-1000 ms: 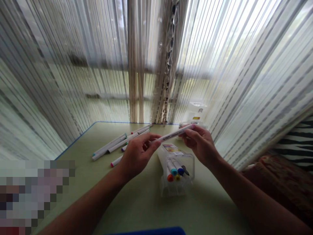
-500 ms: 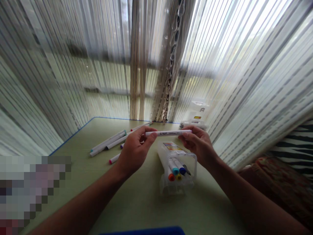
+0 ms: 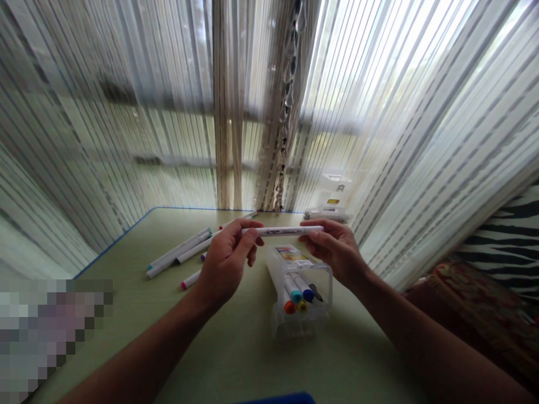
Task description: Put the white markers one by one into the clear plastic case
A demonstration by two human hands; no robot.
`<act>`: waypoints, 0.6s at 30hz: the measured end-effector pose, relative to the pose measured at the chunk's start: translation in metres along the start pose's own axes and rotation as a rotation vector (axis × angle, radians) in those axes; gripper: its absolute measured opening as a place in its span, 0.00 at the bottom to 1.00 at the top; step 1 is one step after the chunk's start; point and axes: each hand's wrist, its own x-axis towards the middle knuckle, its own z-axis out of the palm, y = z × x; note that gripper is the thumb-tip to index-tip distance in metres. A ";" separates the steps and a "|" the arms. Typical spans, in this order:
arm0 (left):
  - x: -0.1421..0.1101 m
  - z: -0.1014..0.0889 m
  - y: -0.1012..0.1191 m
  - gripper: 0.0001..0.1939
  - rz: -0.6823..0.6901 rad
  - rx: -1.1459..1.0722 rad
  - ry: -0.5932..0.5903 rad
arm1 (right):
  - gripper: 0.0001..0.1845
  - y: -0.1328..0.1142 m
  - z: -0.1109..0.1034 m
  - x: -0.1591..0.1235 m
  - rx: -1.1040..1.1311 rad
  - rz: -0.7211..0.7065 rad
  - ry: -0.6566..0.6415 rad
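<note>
A white marker [image 3: 282, 230] with dark print on its barrel is held level above the table, one end in each hand. My left hand [image 3: 225, 255] pinches its left end between thumb and fingers. At its right end, my right hand [image 3: 337, 249] grips the tip, where a little pink shows. Below the marker lies a clear plastic case [image 3: 278, 280], its open end facing me. Inside are several markers with orange, teal, yellow and blue ends, plus a dark grey pointed one [image 3: 315, 292]. Left of my left hand, several white markers [image 3: 181, 249] lie loose, some partly hidden by that hand.
A second clear case [image 3: 326, 213] stands at the back edge of the green table [image 3: 138, 336], near a string curtain [image 3: 177, 129]. At the right are a patterned cushion or seat [image 3: 471, 303] and zebra-striped fabric [image 3: 501, 235]. A blue object [image 3: 282, 399] shows at the bottom edge.
The marker has turned from slanting up to the right to nearly level, with both hands still on it. The view has shifted slightly.
</note>
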 end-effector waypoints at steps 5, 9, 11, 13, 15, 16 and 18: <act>-0.002 -0.001 0.000 0.13 -0.001 -0.113 -0.017 | 0.11 0.002 -0.002 0.001 0.009 -0.034 -0.007; -0.003 -0.001 -0.001 0.13 0.010 -0.102 -0.021 | 0.11 0.003 -0.003 0.001 0.004 -0.043 -0.014; -0.004 0.000 -0.001 0.13 0.024 -0.056 -0.015 | 0.11 0.003 -0.003 0.001 0.002 -0.038 -0.008; -0.004 0.000 0.000 0.13 0.033 -0.008 -0.009 | 0.11 0.003 -0.003 0.000 0.000 -0.034 0.000; -0.004 0.000 0.001 0.13 0.032 0.033 -0.004 | 0.11 0.003 -0.002 0.000 0.002 -0.033 0.005; -0.005 0.000 0.002 0.13 0.031 0.048 -0.005 | 0.11 0.003 -0.002 0.001 0.005 -0.034 0.005; -0.006 0.000 0.003 0.13 0.028 0.054 -0.012 | 0.10 0.003 -0.002 0.001 0.011 -0.036 0.005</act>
